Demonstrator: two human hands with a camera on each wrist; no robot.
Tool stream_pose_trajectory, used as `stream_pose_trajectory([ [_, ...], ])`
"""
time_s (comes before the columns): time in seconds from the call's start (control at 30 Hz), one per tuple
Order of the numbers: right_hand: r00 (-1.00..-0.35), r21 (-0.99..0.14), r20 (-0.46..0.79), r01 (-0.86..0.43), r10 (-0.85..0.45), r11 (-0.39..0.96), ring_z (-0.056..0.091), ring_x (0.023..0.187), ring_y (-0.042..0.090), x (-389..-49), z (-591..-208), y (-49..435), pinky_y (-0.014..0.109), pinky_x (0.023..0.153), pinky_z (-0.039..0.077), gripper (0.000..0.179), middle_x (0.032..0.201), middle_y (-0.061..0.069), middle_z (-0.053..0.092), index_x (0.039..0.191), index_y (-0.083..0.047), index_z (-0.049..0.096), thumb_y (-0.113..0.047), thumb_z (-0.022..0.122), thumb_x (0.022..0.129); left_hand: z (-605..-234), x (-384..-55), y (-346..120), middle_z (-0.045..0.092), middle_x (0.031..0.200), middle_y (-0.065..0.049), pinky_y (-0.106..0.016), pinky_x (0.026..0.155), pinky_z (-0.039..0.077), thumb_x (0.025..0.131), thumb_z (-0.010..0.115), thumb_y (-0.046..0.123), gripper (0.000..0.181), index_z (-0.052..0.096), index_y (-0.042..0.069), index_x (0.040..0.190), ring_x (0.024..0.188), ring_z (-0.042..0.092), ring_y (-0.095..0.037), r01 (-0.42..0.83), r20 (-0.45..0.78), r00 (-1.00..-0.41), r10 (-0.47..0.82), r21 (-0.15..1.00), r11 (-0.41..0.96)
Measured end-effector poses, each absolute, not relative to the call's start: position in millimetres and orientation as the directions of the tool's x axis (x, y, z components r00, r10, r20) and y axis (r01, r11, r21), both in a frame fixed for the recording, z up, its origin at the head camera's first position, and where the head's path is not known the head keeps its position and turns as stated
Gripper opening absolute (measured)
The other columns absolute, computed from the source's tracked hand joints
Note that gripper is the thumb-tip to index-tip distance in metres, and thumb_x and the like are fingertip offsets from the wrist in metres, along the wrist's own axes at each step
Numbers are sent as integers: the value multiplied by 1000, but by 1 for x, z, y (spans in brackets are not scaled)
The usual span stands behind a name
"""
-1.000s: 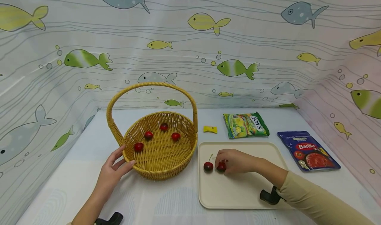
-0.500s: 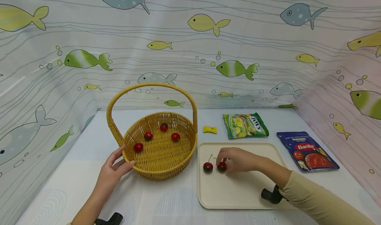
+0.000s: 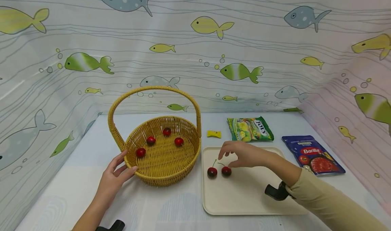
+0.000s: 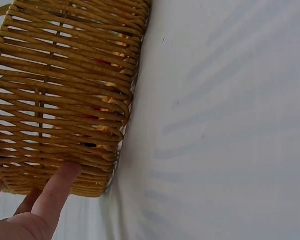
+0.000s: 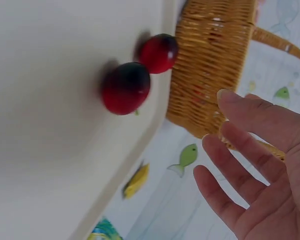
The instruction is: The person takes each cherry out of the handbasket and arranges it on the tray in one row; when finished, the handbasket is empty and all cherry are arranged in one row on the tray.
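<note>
The white worktop carries faint, pale blue arched patterns and runs back to walls covered in fish, bubbles and wavy lines; the right-hand side looks pinkish.

Left of the worktop's middle sits a woven yellow basket, its tall handle arching above it, with four red cherries inside, toward its left and far sides. The left hand touches the outside of the basket at its near left, thumb and fingers spread against it rather than closed round it.

A cream tray lies just right of the basket. Near its left edge, nearer the far left corner than the near one, rest two dark red stemmed cherries, side by side. The right hand hangs just above them, released and holding nothing, fingers loosely bent.

Beyond the tray's far left corner is a small yellow sachet; behind its far edge, a green FOX'S bag. Toward the worktop's right edge lies a blue Barilla pouch.
</note>
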State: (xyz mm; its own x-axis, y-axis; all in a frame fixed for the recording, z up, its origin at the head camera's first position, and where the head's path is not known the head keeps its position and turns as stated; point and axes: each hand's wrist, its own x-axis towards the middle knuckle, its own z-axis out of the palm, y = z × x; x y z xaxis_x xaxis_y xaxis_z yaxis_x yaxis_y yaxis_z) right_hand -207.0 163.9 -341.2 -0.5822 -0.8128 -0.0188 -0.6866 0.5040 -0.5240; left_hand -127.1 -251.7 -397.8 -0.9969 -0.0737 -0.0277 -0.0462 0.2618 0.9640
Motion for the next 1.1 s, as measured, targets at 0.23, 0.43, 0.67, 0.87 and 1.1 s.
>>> stream_pose_trajectory([
  [0.23,-563,-498,18,-722,-826,481,55,95,13,-209,-323,147,34,81,50,30,104,-5,58,104,-19,65,-7,74,79,-398,-128,-251,22,145,-22,-13,76,46,92,61,23,75,15,13,150,129,32,-38,-51,-31,-996,-78,962,269],
  [0.43,-509,-473,55,-771,-859,426,55,95,11,-210,-311,129,25,81,48,29,104,-7,58,105,-16,64,-8,74,79,-398,-129,-252,19,147,-19,-13,76,46,91,62,24,76,14,14,150,130,31,-36,-78,-59,-995,-82,963,258],
  [0.67,-459,-476,92,-800,-884,365,54,95,12,-212,-300,109,24,81,47,29,104,-3,58,106,-10,65,-7,74,79,-397,-128,-252,18,148,-18,-13,76,46,91,62,25,77,14,15,150,130,30,-35,-97,-77,-993,-85,961,261],
  [0.87,-432,-457,101,-820,-896,344,55,95,15,-216,-295,92,23,82,46,27,105,4,60,104,-10,64,-7,74,80,-396,-128,-252,19,148,-19,-13,76,46,91,63,26,77,14,16,150,130,31,-35,-101,-78,-993,-92,957,271],
  [1.1,-416,-447,109,-832,-903,329,54,93,10,-224,-294,76,27,83,48,28,103,-1,59,106,-9,64,-5,73,79,-396,-127,-251,19,148,-19,-13,77,46,91,62,26,77,14,15,150,130,31,-36,-92,-70,-994,-88,959,269],
])
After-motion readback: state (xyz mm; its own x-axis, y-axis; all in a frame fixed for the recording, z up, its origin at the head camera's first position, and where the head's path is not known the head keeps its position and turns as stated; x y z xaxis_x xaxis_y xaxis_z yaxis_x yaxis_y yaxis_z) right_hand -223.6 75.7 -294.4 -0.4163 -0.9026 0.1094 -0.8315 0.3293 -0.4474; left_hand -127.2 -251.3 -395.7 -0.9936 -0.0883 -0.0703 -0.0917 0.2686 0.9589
